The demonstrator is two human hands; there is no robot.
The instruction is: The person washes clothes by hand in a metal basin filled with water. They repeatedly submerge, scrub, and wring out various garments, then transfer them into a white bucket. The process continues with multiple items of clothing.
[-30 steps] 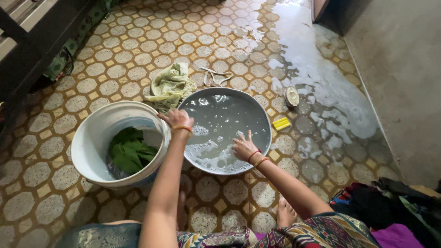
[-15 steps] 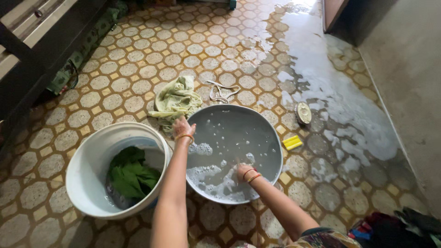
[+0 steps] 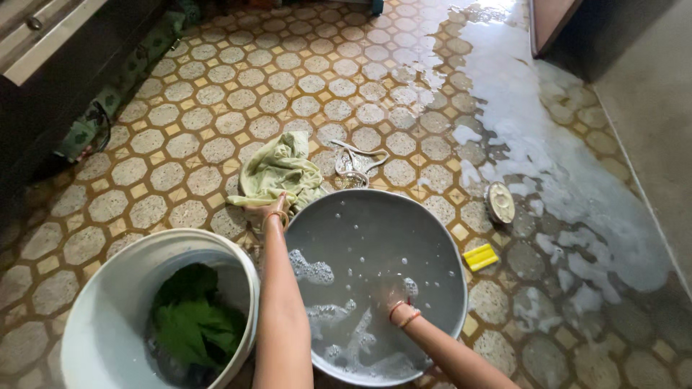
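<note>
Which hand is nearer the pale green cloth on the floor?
Left. The left hand touches the pale green cloth at its near edge; the right hand is under soapy water in the grey basin, well apart.

left hand (image 3: 268,210) sits at the far-left rim of the basin (image 3: 440,238), touching the crumpled cloth (image 3: 277,169) that lies just beyond it on the floor. right hand (image 3: 389,294) is down in the basin's water, near its middle, foam (image 3: 311,270) floating between the two hands. bucket (image 3: 108,310) stands left of the left forearm, against the basin, with a wad of cloth (image 3: 191,317) inside it. past the cloth, to the right, a cord (image 3: 357,160) lies by the basin's far rim. right of the right hand, outside the basin, a small bar (image 3: 480,257) lies near, a round lid-like thing (image 3: 499,202) beyond it, and suds (image 3: 548,166) spread further right.
</note>
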